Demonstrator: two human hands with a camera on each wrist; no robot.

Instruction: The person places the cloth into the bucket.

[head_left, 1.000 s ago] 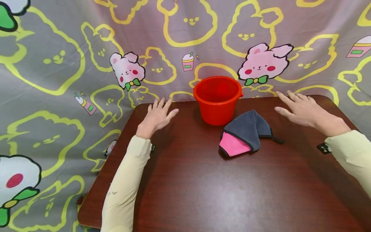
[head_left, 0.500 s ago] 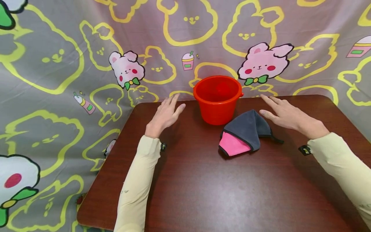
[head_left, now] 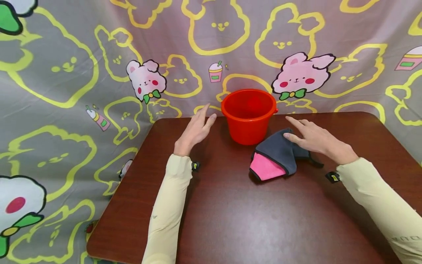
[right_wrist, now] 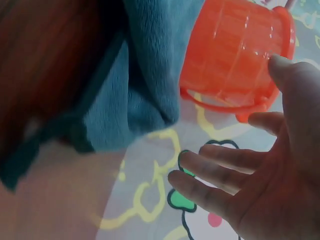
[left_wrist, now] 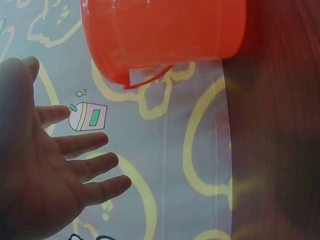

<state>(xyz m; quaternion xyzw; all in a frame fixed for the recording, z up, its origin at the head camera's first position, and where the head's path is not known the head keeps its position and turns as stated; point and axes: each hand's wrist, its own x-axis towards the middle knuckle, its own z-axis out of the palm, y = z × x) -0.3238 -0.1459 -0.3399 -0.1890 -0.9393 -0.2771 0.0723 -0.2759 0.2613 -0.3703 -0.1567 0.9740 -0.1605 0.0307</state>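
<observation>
My left hand point(head_left: 195, 128) is open in the air on the left of the red bucket point(head_left: 248, 129), near its rim but apart from it. From the left wrist I see the palm with the four fingers point(left_wrist: 85, 145) spread, only slightly bent, and the thumb held away from them; I hold nothing there.

My right hand point(head_left: 313, 138) is just as open, with its fingers extended and spread and the thumb apart. It holds nothing either. From my head it overlaps the grey and pink cloth point(head_left: 274, 148), the thumb crossing the upper part, but the right wrist view shows a gap between fingers and cloth, so I am above it and beside it, not touching.

The bucket stands upright near the far edge of the bench point(head_left: 230, 216), its mouth up, a thin red handle point(right_wrist: 217, 107) hanging down outside. The cloth lies folded in front of it and to the right, grey side mostly up, a pink corner towards me and a dark strap trailing to the right. I cannot tell whether cloth and bucket touch. Pale yellow sleeves point(head_left: 169, 205) cover my arms up to the wrists, and a curtain point(head_left: 76, 121) printed with bunnies hangs behind the bench.
</observation>
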